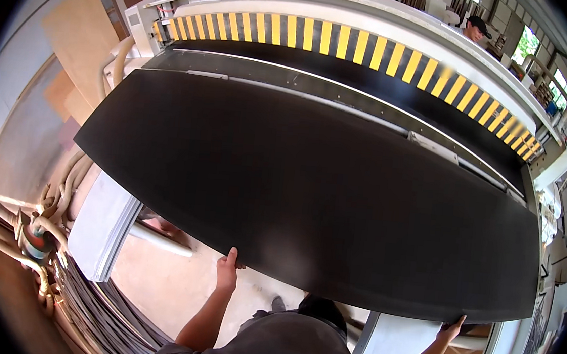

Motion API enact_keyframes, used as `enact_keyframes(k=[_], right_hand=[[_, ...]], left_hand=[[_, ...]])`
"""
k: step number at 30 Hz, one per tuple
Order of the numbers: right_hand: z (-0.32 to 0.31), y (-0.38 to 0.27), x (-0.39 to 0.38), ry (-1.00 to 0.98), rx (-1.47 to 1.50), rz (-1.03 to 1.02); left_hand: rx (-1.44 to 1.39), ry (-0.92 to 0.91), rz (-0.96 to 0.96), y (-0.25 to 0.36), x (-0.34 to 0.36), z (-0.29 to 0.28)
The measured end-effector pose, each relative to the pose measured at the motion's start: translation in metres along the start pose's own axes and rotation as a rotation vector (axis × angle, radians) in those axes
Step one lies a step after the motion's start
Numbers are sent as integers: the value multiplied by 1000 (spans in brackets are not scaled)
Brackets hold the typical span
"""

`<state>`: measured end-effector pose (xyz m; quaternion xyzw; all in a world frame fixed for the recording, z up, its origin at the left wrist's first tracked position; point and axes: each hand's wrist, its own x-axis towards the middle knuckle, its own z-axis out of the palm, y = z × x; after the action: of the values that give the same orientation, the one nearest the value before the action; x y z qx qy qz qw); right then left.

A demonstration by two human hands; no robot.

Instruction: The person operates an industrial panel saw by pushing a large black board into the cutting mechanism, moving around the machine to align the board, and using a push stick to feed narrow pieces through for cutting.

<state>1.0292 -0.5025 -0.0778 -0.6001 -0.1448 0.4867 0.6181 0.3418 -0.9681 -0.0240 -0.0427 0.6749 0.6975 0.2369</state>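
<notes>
A large black board (309,186) spreads across the middle of the head view, its far edge lying along the front of a wide machine. By its near edge, left of centre, my left hand (230,267) grips it with the thumb on top and the fingers curled beneath. Further right on the same edge, my right hand (451,328) holds it too, thumb up against the rim. The fingers of both hands are mostly hidden under the board.
Beyond the board stands the machine with a yellow-and-black striped guard (308,36). Pale support beams show under it at left (100,228) and right. Hoses (60,184) and dark strips (106,316) lie at the left. Another person (473,32) is behind the machine.
</notes>
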Motion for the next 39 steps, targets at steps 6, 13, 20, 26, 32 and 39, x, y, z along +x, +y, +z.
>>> enact_keyframes(k=[6, 13, 20, 26, 32, 39], right_hand=[[-62, -11, -39, -67, -63, -5], [-119, -15, -61, -48, -41, -36], [-160, -17, -37, -96, 3, -17], [-152, -27, -50, -22, -304, 1], [-93, -81, -124, 323, -1325, -1049], [-24, -59, -152, 153, -1614, -799]], left_hand=[[-20, 11, 11, -5, -37, -39], [-6, -7, -31, -5, -84, -60], [-4, -31, -21, -27, -116, -83], [312, -179, -222, 18, -136, -97], [493, -334, 92, 98, -110, -113], [1430, 417, 681, 58, -25, -116]])
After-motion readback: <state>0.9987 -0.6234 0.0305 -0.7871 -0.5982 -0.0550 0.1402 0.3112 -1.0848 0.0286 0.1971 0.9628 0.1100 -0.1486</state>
